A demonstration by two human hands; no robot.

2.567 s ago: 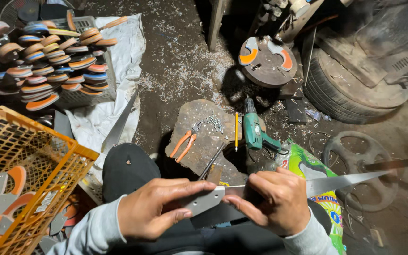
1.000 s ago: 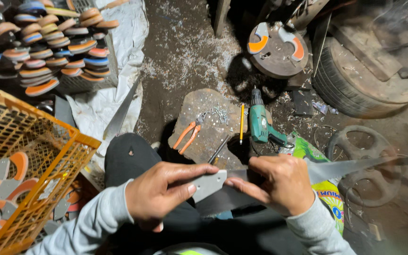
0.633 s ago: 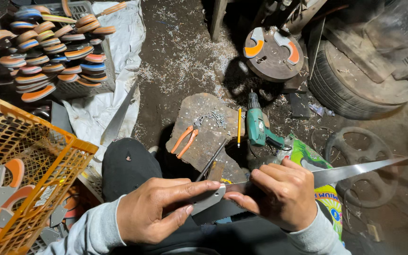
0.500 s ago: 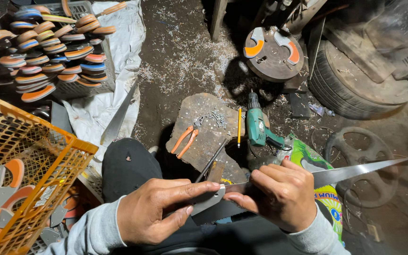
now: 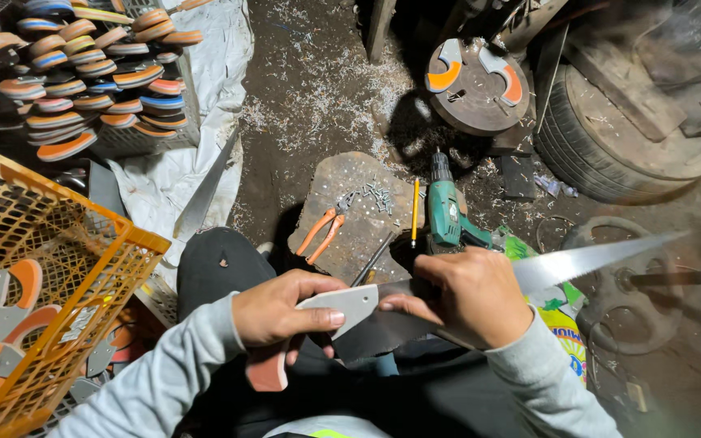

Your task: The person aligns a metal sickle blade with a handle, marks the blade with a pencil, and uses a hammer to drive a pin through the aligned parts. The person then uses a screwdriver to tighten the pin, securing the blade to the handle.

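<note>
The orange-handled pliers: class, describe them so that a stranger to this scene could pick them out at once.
Find the flat worn slab on the dirt floor ahead of the person's left hand. The orange-handled pliers lie on its left part, handles splayed towards the person. The green drill and the yellow pencil lie further right; only the pliers have two orange handles.

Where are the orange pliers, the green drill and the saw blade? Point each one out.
orange pliers [image 5: 322, 233], head view, on the orange handles.
green drill [image 5: 445, 212], head view, on the green body.
saw blade [image 5: 586, 259], head view, on the bare steel right of the right hand [image 5: 468, 296].
</note>
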